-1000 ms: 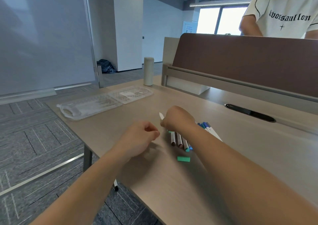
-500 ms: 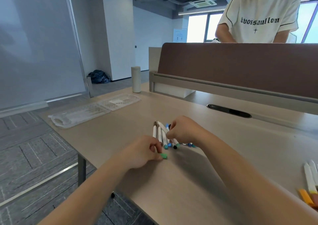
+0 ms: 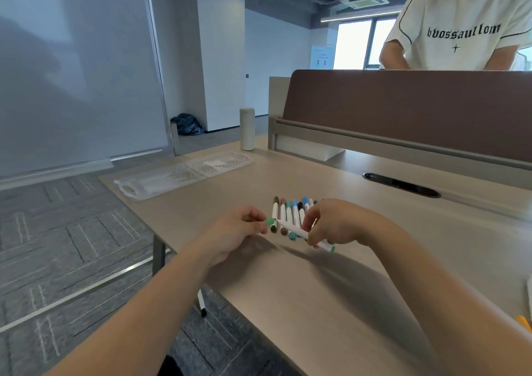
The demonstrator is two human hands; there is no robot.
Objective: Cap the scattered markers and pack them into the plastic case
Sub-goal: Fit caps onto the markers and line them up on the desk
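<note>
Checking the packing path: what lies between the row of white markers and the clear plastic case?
Head view: only bare beige desktop lies between the white markers and the clear plastic case.

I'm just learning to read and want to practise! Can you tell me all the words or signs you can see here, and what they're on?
"bvossaullom": in gothic letters on the white T-shirt, with a small four-pointed cross beneath it.
Far-off poster: too small to read.
Paper label inside the plastic case: too blurred to read.
Markers: no writing that can be read.
</note>
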